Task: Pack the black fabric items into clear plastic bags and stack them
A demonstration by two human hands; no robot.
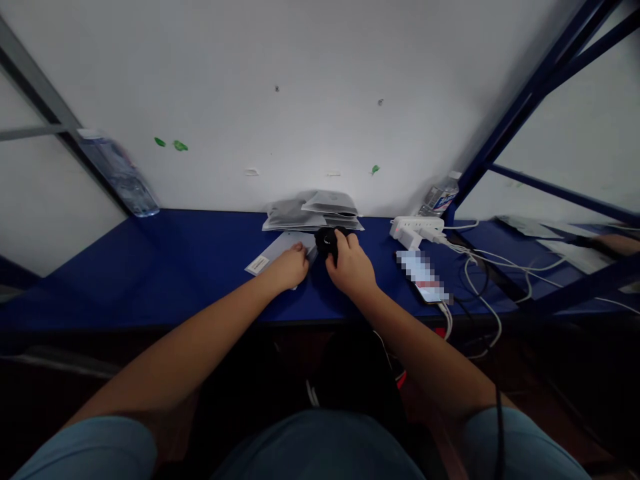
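Note:
My left hand (293,265) has its fingers closed on the near edge of a frosted plastic bag (278,248), which lies flat on the blue table and has a white label at its left end. Against the bag's right side, my right hand (354,267) grips a black, rounded object (326,240); its exact kind cannot be made out. The fingers cover that object's right part. Just behind both hands rests a stack of filled frosted plastic bags (295,215), up against the wall.
Right of my hands are a white power strip (434,224), a lit phone (424,277) and loose white cables (493,313). Plastic bottles stand at the far left (123,175) and back right (441,195). Beyond the blue frame (520,123), another person's hand (617,244) is near plastic bags.

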